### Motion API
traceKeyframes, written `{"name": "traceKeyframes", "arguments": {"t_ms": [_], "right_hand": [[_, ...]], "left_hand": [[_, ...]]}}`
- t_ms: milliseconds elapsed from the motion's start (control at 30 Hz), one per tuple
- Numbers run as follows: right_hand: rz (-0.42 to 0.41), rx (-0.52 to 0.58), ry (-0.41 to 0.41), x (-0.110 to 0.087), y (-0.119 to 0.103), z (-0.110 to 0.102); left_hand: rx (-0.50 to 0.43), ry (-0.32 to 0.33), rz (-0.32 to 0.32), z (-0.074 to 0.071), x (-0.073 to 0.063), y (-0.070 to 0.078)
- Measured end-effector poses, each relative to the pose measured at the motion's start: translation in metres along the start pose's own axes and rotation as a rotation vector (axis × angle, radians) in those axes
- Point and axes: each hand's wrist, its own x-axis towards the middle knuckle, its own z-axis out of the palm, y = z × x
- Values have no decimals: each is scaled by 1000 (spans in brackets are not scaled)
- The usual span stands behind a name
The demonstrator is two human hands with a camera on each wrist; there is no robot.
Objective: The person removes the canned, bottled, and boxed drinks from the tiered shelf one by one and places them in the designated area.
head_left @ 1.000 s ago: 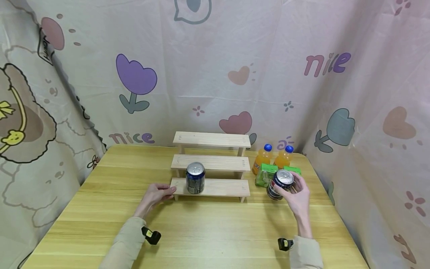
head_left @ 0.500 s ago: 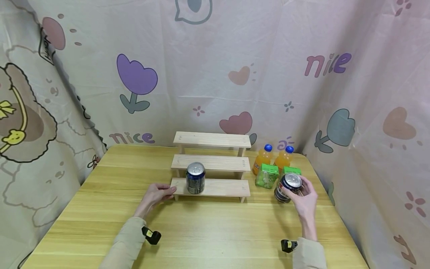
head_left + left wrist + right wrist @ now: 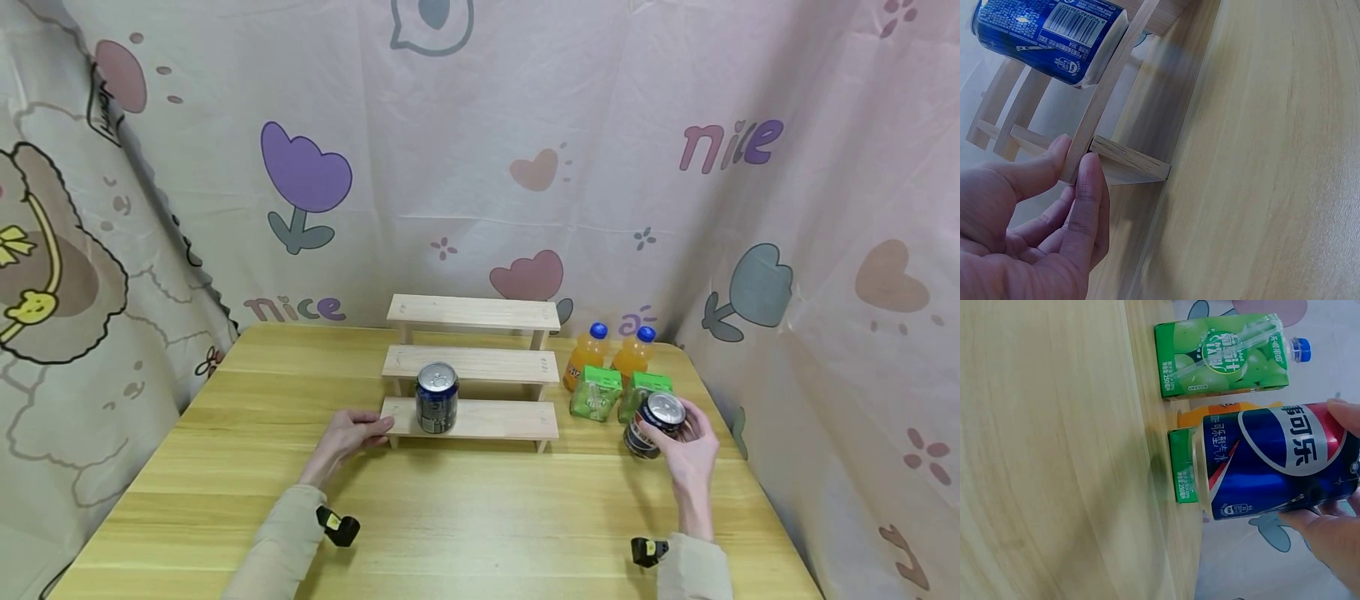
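Observation:
My right hand (image 3: 693, 457) holds a blue soda can (image 3: 647, 435) by its sides, slightly tilted, in front of a green juice box (image 3: 643, 387). In the right wrist view, the soda can (image 3: 1279, 459) hides much of that box. My left hand (image 3: 347, 440) pinches the left end of the lowest board of a three-tier wooden shelf (image 3: 498, 418). Thumb and fingers grip the board's edge in the left wrist view. On that lowest board, left of its middle, a second blue soda can (image 3: 437, 398) stands upright, its barcode facing the left wrist camera.
Another green juice box (image 3: 597, 394) stands right of the shelf. Behind the boxes are two orange drink bottles (image 3: 585, 357) with blue caps. The wooden table (image 3: 480, 525) extends in front, and a patterned cloth (image 3: 450, 167) hangs behind and at both sides.
My right hand has moved the soda can to the right and a little toward me, uncovering the left juice box. My left hand and the can on the shelf have stayed in place.

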Motion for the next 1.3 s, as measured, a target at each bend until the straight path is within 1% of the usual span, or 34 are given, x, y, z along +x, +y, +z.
{"name": "traceKeyframes", "arguments": {"t_ms": [200,400,533,800,967,1133,1200,1300], "right_hand": [[11,13,8,1,2,-2],[12,30,-2,1,5,-4],[20,38,-2,2,7,-5],[49,38,-3,2,8,-6],[67,26,-4,2,8,-6],[70,31,-8,2,11,-6],[69,31,-10,2,11,-6],[70,29,-11,3,12,-6]], "left_hand": [[6,2,5,-1,1,-1],[7,2,11,0,1,-2],[-4,-15,21,0,0,-3],[-5,-13,17,0,0,-3],[-4,-18,27,-1,0,-3],[-13,-27,37,-2,0,-3],[-15,-17,33,-1,0,-3],[-14,-20,33,-1,0,-3]]}}
